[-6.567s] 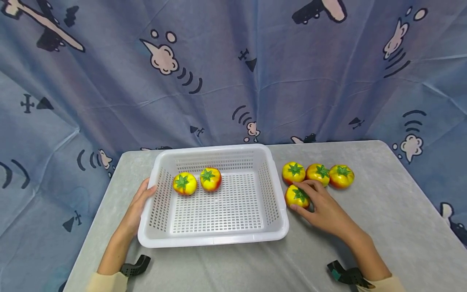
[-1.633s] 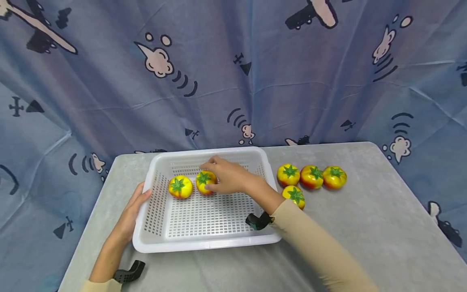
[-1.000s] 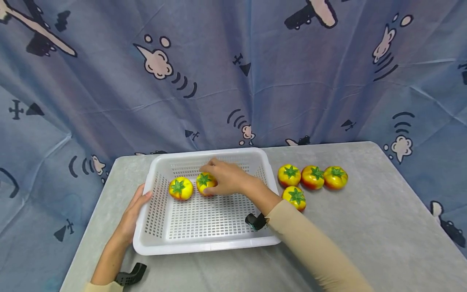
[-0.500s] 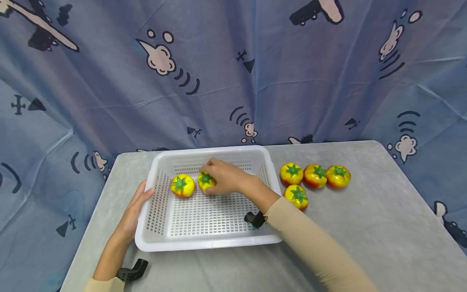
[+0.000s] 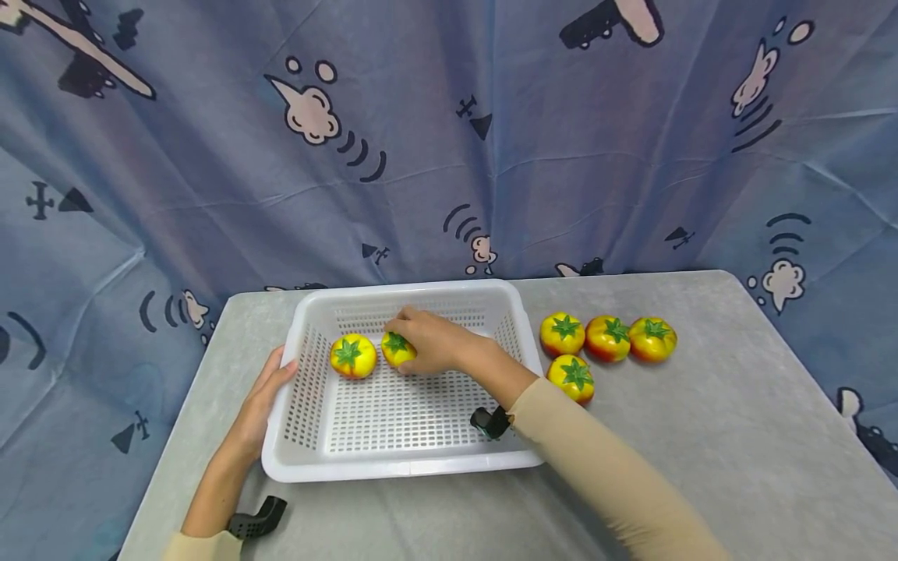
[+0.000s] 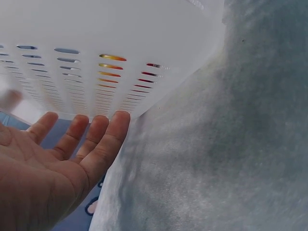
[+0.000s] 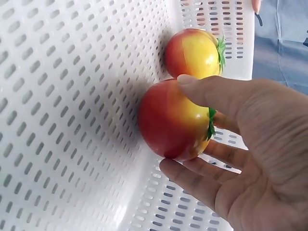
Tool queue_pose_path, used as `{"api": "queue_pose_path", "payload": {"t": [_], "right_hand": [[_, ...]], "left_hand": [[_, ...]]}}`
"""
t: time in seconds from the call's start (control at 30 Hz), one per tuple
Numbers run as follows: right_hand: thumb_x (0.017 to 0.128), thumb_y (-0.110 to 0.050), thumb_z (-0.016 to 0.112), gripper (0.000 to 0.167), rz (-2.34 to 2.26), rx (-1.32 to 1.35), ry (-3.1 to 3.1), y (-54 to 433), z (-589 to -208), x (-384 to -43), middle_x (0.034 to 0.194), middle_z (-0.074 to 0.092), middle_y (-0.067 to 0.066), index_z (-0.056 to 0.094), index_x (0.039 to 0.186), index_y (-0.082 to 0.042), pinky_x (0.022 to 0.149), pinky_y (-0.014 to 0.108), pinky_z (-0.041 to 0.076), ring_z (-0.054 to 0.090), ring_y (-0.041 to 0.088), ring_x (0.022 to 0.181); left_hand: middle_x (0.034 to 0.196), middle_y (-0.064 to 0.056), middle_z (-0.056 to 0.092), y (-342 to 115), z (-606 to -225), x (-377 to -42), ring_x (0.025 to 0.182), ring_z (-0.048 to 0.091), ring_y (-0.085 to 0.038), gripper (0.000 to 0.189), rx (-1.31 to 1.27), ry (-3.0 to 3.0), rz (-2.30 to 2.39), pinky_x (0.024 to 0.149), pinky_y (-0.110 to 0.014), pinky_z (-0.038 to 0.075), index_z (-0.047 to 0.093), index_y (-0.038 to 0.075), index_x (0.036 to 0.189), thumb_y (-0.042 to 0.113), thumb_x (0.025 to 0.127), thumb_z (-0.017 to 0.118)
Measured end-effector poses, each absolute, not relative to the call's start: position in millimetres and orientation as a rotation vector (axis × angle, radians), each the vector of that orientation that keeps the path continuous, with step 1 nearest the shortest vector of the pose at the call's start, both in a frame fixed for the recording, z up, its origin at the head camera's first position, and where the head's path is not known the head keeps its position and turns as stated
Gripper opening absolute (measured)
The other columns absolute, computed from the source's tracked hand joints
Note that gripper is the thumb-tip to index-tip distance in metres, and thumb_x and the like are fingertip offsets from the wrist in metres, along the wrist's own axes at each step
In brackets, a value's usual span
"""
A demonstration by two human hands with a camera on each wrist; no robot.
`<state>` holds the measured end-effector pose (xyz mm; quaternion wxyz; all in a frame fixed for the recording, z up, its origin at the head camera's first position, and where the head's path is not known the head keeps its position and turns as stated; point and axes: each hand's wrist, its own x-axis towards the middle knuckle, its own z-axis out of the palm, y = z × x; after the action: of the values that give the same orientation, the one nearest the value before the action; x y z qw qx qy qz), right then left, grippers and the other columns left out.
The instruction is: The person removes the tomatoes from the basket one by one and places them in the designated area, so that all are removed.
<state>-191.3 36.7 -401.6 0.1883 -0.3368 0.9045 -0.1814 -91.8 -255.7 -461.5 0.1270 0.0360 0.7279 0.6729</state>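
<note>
Your right hand (image 5: 438,343) is the nearer one: it reaches over the right side of the basket (image 5: 407,469), and the held fruit (image 7: 166,122) sits directly below the palm, between thumb and fingers. In the head view your thumb lies on the near side and the other fingers bend over the far side, so the right fingers curl round it. The fruit is round, with no long axis to speak of; its one direction is the stem line, the green leaves (image 7: 211,122) pointing up towards your palm and the red underside facing the basket floor. Whether it bears on that floor, you cannot tell from here.

The neighbouring fruit (image 5: 353,356) lies just to its left, close to your thumb tip in the right wrist view, so sideways room there looks tight; there seems to be more towards the right and near walls.

Your left hand (image 5: 261,405) is farther off, at the left wall: its thumb lies over the rim, and its fingers, only slightly bent, rest along the outside. Four loose fruits (image 5: 562,335) stand on the table (image 5: 744,436) beyond the right wall.
</note>
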Motion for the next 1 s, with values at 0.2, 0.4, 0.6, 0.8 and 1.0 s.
{"api": "queue_pose_path", "payload": {"t": [0.2,0.4,0.6,0.8,1.0], "right_hand": [[0.097,-0.021,0.079,0.065,-0.499,-0.942,2.546,36.2,-402.9,-190.4,0.155,0.053,0.014,0.052,0.156,-0.013,0.120,0.044,0.047,0.056,0.029,0.137],[0.096,-0.020,0.079,0.066,-0.496,-0.940,2.545,35.7,-404.3,-191.3,0.153,0.055,0.014,0.052,0.156,-0.014,0.119,0.043,0.048,0.058,0.028,0.134],[0.096,-0.020,0.080,0.066,-0.478,-0.946,2.559,36.4,-403.8,-189.9,0.148,0.057,0.014,0.053,0.155,-0.015,0.116,0.042,0.050,0.060,0.026,0.129],[0.095,-0.020,0.080,0.066,-0.533,-0.956,2.540,39.7,-396.6,-188.7,0.146,0.058,0.015,0.053,0.155,-0.013,0.114,0.042,0.052,0.060,0.026,0.126],[0.094,-0.020,0.082,0.064,-0.651,-0.995,2.538,46.2,-382.5,-186.9,0.145,0.059,0.015,0.056,0.151,-0.012,0.111,0.040,0.053,0.061,0.026,0.124]], "left_hand": [[0.157,-0.029,0.034,-255.6,-461.0,-92.1,0.118,0.064,-0.023,0.057,0.098,2.115,1.958,0.087,-0.042,0.063,0.011,0.020,0.166,0.042,0.116,0.026],[0.156,-0.029,0.035,-256.0,-460.9,-91.7,0.117,0.065,-0.022,0.056,0.100,2.115,1.959,0.086,-0.044,0.063,0.012,0.021,0.166,0.041,0.116,0.026],[0.156,-0.028,0.035,-255.3,-461.0,-91.9,0.119,0.064,-0.023,0.055,0.098,2.108,1.964,0.088,-0.043,0.063,0.013,0.021,0.165,0.042,0.116,0.026],[0.155,-0.027,0.036,-254.7,-461.2,-91.8,0.119,0.064,-0.022,0.055,0.097,2.111,1.962,0.088,-0.042,0.062,0.013,0.021,0.165,0.042,0.116,0.026],[0.153,-0.025,0.038,-254.5,-461.6,-92.0,0.117,0.065,-0.024,0.055,0.085,2.106,1.973,0.088,-0.043,0.063,0.015,0.022,0.165,0.042,0.116,0.027]]}}
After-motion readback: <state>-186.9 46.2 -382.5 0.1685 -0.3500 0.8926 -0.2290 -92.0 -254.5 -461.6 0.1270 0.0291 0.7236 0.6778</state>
